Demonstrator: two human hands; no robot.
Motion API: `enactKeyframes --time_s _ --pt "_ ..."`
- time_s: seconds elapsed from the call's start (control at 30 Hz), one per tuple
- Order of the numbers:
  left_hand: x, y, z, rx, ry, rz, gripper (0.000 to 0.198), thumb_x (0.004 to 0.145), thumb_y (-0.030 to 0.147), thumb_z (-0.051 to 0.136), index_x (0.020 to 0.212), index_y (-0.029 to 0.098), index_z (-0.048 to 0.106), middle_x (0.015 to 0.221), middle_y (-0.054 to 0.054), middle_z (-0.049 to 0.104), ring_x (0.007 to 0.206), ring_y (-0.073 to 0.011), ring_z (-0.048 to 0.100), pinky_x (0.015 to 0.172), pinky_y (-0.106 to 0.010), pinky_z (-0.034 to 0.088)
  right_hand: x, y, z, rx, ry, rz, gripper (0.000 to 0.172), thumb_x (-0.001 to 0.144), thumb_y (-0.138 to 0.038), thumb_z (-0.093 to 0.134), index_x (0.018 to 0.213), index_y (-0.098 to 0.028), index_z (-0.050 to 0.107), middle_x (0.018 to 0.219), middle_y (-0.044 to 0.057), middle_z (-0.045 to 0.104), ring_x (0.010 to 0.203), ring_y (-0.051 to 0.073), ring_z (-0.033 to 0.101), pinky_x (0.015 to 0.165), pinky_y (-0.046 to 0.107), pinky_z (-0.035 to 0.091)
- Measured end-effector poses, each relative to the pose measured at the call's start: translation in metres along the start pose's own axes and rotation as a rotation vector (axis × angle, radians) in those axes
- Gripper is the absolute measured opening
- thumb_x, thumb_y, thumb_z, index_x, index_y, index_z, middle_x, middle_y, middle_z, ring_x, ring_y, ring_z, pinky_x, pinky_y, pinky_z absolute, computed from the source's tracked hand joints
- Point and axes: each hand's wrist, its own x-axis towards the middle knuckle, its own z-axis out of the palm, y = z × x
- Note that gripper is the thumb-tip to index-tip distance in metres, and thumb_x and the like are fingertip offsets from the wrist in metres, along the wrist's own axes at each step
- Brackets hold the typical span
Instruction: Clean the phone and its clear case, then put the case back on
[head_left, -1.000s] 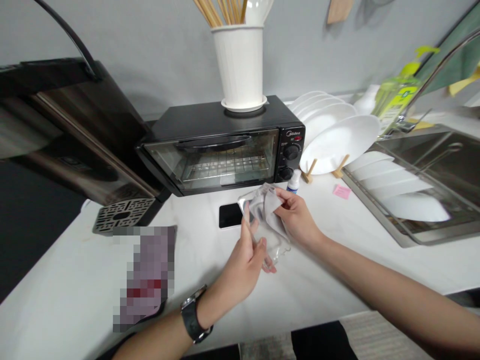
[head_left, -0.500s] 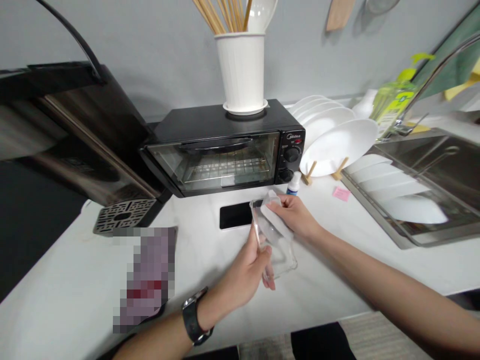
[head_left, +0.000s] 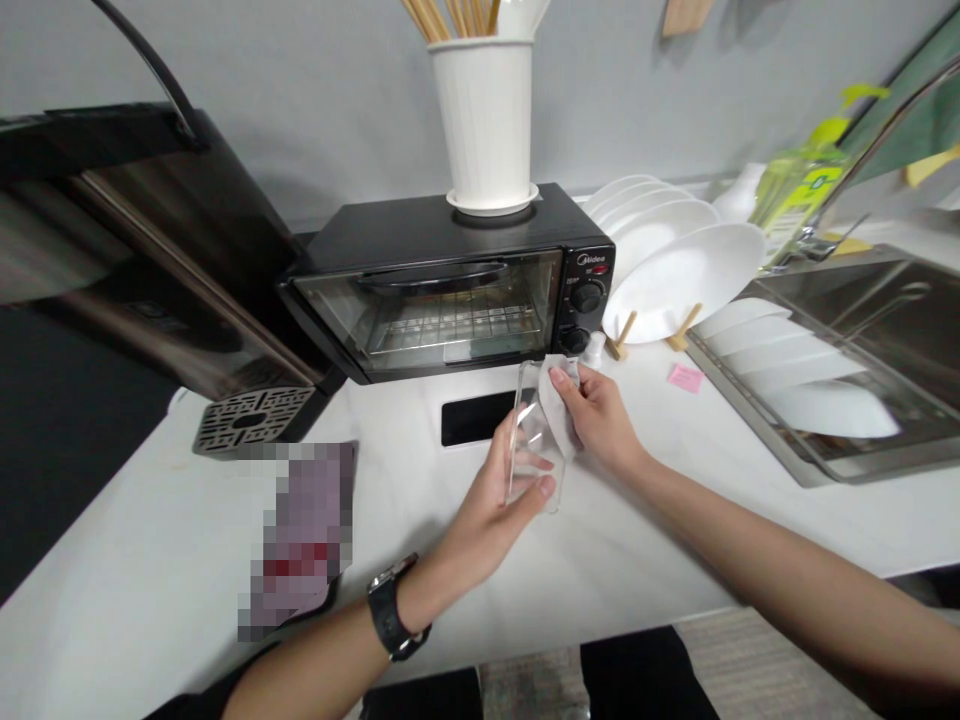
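Note:
A clear phone case (head_left: 534,425) is held above the counter by my left hand (head_left: 501,500), its thumb at the lower edge and fingers behind the see-through back. My right hand (head_left: 602,418) pinches a white wipe (head_left: 556,410) against the case's upper right side. Behind my left fingers a black-screened phone (head_left: 480,418) lies flat on the white counter, its right end covered by the hand and case. Just beyond my right hand stands a small white bottle (head_left: 593,350), mostly hidden.
A black toaster oven (head_left: 450,240) stands behind, carrying a white cup (head_left: 484,125) of chopsticks. White plates (head_left: 686,280) lean in wooden racks beside the sink (head_left: 795,455). A pink note (head_left: 685,377) lies on the counter. At left are a coffee machine (head_left: 187,260) and a blurred-out item (head_left: 307,530).
The case has turned more upright and narrower to view. My right hand and the wipe have shifted along its upper right side, now hiding more of the small bottle.

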Motion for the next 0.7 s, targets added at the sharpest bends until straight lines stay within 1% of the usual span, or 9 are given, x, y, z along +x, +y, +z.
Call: enactKeyframes --time_s 0.07,0.17,0.23,0.3,0.4,0.5,0.57,0.63,0.7 --pt "0.001 -0.002 0.001 -0.042 0.031 0.033 0.058 0.097 0.034 0.071 0.148 0.033 0.045 0.159 -0.013 0.047 0.107 -0.0214 0.074 0.084 -0.034 0.064 0.002 0.000 0.000 0.061 0.037 -0.021 0.046 0.086 -0.065 0.075 0.087 -0.021 0.067 0.073 -0.001 0.066 0.064 0.015 0.056 0.058 0.026 0.045" --pt "0.007 -0.001 -0.003 -0.056 0.328 0.151 0.036 0.097 0.034 0.071 0.129 0.027 0.057 0.150 -0.010 0.056 0.089 -0.0149 0.077 0.075 -0.028 0.064 0.006 -0.001 -0.003 0.184 0.014 0.008 0.051 0.073 -0.061 0.088 0.101 -0.022 0.071 0.086 0.001 0.073 0.073 0.017 0.063 0.067 0.028 0.052" --pt "0.013 0.001 -0.008 -0.062 0.513 0.244 0.033 0.097 0.034 0.071 0.127 0.027 0.058 0.138 -0.007 0.064 0.084 -0.0128 0.076 0.075 -0.027 0.064 0.007 -0.001 -0.006 0.139 -0.079 0.079 0.053 0.070 -0.063 0.089 0.095 -0.020 0.072 0.082 0.002 0.072 0.070 0.017 0.063 0.064 0.029 0.051" --pt "0.016 0.004 -0.013 -0.057 0.622 0.311 0.037 0.098 0.035 0.071 0.131 0.028 0.056 0.131 -0.006 0.069 0.087 -0.0137 0.076 0.076 -0.027 0.064 0.006 -0.001 -0.009 -0.036 -0.189 0.142 0.055 0.075 -0.071 0.082 0.078 -0.017 0.069 0.070 0.002 0.068 0.061 0.015 0.057 0.055 0.027 0.044" --pt "0.018 0.006 -0.017 -0.041 0.635 0.285 0.037 0.100 0.041 0.068 0.134 0.028 0.058 0.130 -0.007 0.072 0.094 -0.0174 0.077 0.067 -0.024 0.064 0.004 -0.001 -0.010 -0.208 -0.254 0.148 0.065 0.080 -0.080 0.071 0.067 -0.017 0.065 0.061 0.002 0.061 0.054 0.014 0.049 0.048 0.027 0.034" --pt "0.017 0.006 -0.018 -0.048 0.570 0.225 0.039 0.101 0.045 0.066 0.134 0.027 0.062 0.127 -0.008 0.074 0.095 -0.0184 0.078 0.061 -0.021 0.062 0.004 -0.003 -0.008 -0.109 -0.194 0.057 0.062 0.074 -0.077 0.079 0.084 -0.017 0.070 0.074 0.002 0.069 0.064 0.016 0.057 0.055 0.028 0.043" --pt "0.017 0.006 -0.018 -0.061 0.542 0.212 0.043 0.101 0.045 0.067 0.140 0.027 0.062 0.122 -0.008 0.076 0.094 -0.0178 0.077 0.061 -0.020 0.062 0.005 -0.004 -0.007 -0.092 -0.134 0.021 0.058 0.073 -0.073 0.083 0.085 -0.018 0.070 0.077 0.002 0.070 0.065 0.016 0.057 0.057 0.028 0.044" --pt "0.017 0.006 -0.017 -0.065 0.543 0.207 0.051 0.100 0.045 0.068 0.147 0.027 0.059 0.118 -0.008 0.077 0.091 -0.0169 0.077 0.058 -0.018 0.060 0.005 -0.002 -0.007 -0.126 -0.120 0.064 0.058 0.078 -0.075 0.077 0.074 -0.018 0.067 0.069 0.002 0.066 0.059 0.015 0.053 0.052 0.027 0.040" --pt "0.016 0.005 -0.016 -0.086 0.575 0.206 0.056 0.100 0.045 0.068 0.153 0.028 0.055 0.120 -0.008 0.077 0.090 -0.0161 0.077 0.060 -0.018 0.060 0.004 0.000 -0.005 -0.094 -0.172 0.137 0.061 0.082 -0.078 0.071 0.070 -0.018 0.066 0.065 0.002 0.064 0.056 0.015 0.052 0.050 0.028 0.038"
